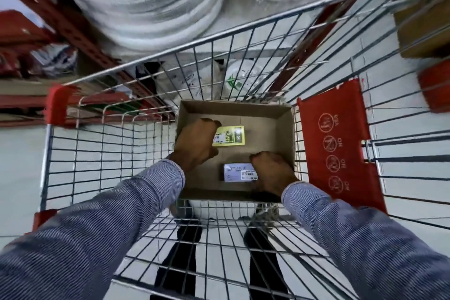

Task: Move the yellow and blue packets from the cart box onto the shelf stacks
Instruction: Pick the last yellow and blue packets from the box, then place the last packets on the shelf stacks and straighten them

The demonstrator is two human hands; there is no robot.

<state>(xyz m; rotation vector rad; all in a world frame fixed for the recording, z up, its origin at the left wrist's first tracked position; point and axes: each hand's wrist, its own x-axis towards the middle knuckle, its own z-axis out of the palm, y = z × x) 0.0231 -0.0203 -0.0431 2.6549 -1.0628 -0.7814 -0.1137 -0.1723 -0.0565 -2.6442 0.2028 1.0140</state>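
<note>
An open cardboard box (280,126) sits at the bottom of a wire shopping cart (243,36). Inside it lie a yellow packet (232,135) toward the far left and a blue packet (237,172) nearer to me. My left hand (196,145) is down in the box with its fingers closed over the left end of the yellow packet. My right hand (272,169) covers the right end of the blue packet and grips it. Both packets rest on the box floor. Striped blue sleeves cover both forearms.
A red fold-down child seat flap (338,146) stands right of the box. Beyond the cart are a red shelf upright (60,22), big wrapped white rolls (146,0), white bags (185,80) low down, and a brown carton (423,19) at the right.
</note>
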